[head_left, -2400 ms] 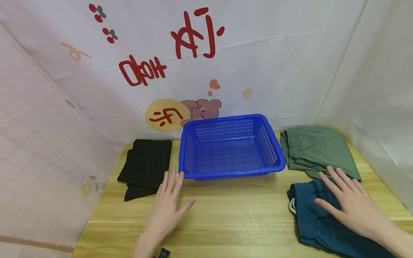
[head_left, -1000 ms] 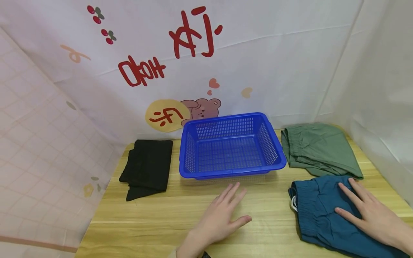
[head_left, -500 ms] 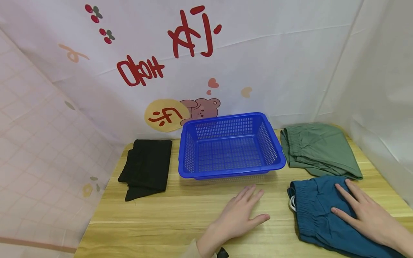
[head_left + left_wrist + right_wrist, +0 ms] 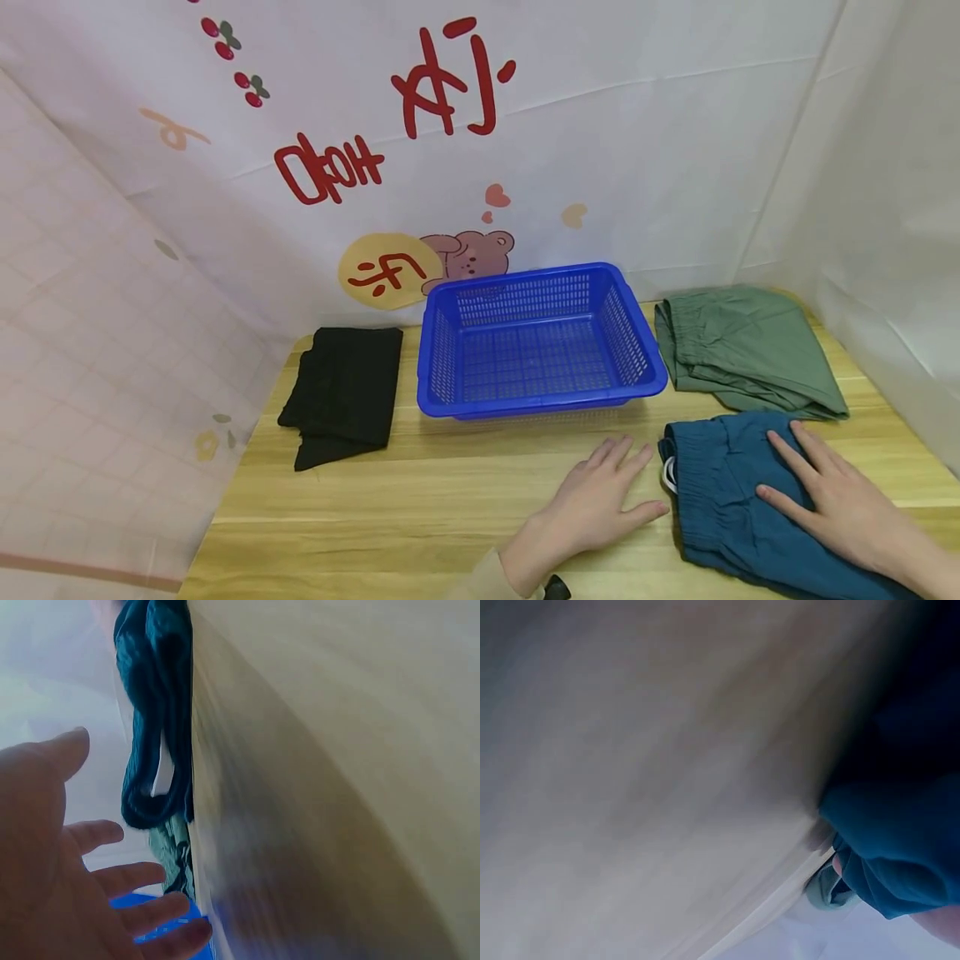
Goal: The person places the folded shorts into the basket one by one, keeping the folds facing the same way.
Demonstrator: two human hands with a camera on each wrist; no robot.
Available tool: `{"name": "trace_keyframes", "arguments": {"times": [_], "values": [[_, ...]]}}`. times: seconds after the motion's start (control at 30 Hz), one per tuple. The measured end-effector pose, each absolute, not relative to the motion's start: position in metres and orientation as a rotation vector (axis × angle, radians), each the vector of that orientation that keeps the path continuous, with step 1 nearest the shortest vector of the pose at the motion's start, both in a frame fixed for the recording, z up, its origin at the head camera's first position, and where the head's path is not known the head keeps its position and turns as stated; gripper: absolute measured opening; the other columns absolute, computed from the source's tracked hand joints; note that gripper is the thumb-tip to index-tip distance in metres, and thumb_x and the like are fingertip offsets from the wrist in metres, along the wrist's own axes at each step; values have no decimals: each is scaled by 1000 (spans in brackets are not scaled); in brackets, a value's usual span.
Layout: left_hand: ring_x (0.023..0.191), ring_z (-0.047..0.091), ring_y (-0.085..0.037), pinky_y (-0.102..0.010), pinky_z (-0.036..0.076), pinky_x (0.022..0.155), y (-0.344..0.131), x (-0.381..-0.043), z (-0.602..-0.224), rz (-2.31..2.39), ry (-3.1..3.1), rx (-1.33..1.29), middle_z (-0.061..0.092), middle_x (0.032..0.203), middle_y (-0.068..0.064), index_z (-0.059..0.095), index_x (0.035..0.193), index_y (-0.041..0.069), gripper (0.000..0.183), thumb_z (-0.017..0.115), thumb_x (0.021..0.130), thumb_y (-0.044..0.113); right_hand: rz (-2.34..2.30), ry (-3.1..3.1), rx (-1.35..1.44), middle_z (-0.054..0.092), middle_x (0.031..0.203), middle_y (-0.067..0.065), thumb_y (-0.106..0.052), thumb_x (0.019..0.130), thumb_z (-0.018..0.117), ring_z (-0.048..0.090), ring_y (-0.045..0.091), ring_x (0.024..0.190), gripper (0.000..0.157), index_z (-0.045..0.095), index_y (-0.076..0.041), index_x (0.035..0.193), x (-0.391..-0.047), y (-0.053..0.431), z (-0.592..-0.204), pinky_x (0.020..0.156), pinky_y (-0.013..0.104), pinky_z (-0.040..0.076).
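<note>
Folded dark teal pants (image 4: 731, 500) with an elastic waistband and a white drawstring loop (image 4: 670, 473) lie at the front right. Over them my right hand (image 4: 847, 500) rests with its fingers spread; in the right wrist view the teal cloth (image 4: 900, 847) hides most of that hand. My left hand (image 4: 596, 496) hovers just left of the waistband, palm down and fingers extended, holding nothing. The left wrist view shows its loose fingers (image 4: 127, 877) apart from the folded waistband edge (image 4: 146, 772).
A blue plastic basket (image 4: 540, 407) with nothing in it stands at the back middle of the wooden table (image 4: 360, 533). Folded green pants (image 4: 757, 350) lie behind the teal ones. At the left is a folded black garment (image 4: 348, 387). A white printed curtain (image 4: 637, 125) closes off the back.
My left hand has swept right from beside the black garment to the teal waistband. The right hand has come down onto the teal pants, which have lately slid slightly left with it.
</note>
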State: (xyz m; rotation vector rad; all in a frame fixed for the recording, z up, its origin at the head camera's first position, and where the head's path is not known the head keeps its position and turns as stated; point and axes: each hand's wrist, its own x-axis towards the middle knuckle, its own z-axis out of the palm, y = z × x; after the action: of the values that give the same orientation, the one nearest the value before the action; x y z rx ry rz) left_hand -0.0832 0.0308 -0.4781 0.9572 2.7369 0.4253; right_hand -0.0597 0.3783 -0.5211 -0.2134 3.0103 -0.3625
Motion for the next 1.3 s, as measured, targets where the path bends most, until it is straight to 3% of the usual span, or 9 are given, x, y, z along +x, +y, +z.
{"name": "trace_keyframes", "arguments": {"times": [0.2,0.6,1.3], "values": [[161,35,-22,-38,51,116,46,-86,-480,400,2726,870,32,174,3,21,167,40,72,38,105,71,-375,3017,-229,16,165,44,-57,100,64,24,69,145,95,30,6,162,-62,365,-519,104,79,35],[155,43,-16,-31,49,117,55,-79,-482,487,2848,688,41,167,7,21,169,28,84,48,102,70,-283,3015,-275,29,161,44,-58,98,65,37,67,139,91,39,6,158,-61,335,-507,105,79,39],[142,56,-15,-34,57,105,0,-81,-474,465,2845,546,55,158,3,32,166,22,86,62,98,65,-239,2991,-363,45,158,37,-66,93,66,50,58,138,87,54,-3,152,-73,260,-500,97,72,51]]}}
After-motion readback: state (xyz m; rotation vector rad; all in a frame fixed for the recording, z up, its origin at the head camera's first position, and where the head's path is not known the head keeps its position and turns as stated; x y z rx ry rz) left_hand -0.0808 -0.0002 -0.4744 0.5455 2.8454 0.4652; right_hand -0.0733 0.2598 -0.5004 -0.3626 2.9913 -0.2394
